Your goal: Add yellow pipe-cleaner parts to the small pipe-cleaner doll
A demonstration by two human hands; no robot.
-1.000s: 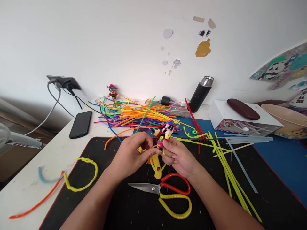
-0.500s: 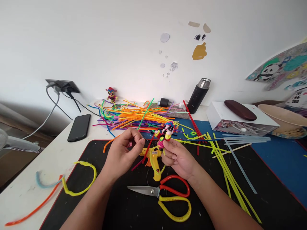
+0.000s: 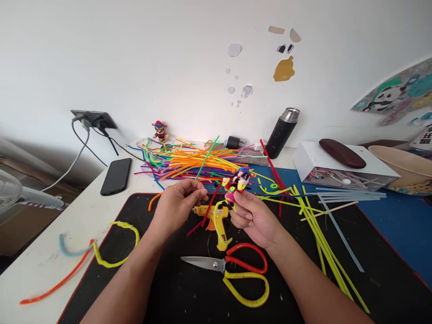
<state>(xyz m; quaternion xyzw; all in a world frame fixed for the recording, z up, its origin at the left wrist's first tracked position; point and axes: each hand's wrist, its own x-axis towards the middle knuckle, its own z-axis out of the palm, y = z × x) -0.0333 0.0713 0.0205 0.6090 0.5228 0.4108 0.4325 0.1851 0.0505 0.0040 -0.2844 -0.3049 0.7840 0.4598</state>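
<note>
A small pipe-cleaner doll (image 3: 239,181) with a blue and red head, yellow parts and a pink body is held upright in my right hand (image 3: 256,218), thumb across its front. To its left hovers my left hand (image 3: 178,202), fingertips pinched together; whatever lies between them, if anything, is too small to tell. Under the hands a yellow glue gun (image 3: 221,225) rests on the black mat (image 3: 162,288), with a dark red and a yellow pipe cleaner across it. Scissors (image 3: 236,274) with red and yellow handles lie nearer to me, blades pointing left.
Behind is a heap of coloured pipe cleaners (image 3: 199,162), with a similar doll (image 3: 159,130) beyond. A phone (image 3: 116,176) lies left, a black flask (image 3: 282,135) stands at the wall, and a white box (image 3: 344,164) sits right. Yellow pipe cleaners (image 3: 324,243) and translucent glue sticks (image 3: 344,234) lie right.
My right hand has shifted slightly right and up with the doll. My left hand is a little farther from the doll, still pinched. The whole view has tilted slightly.
</note>
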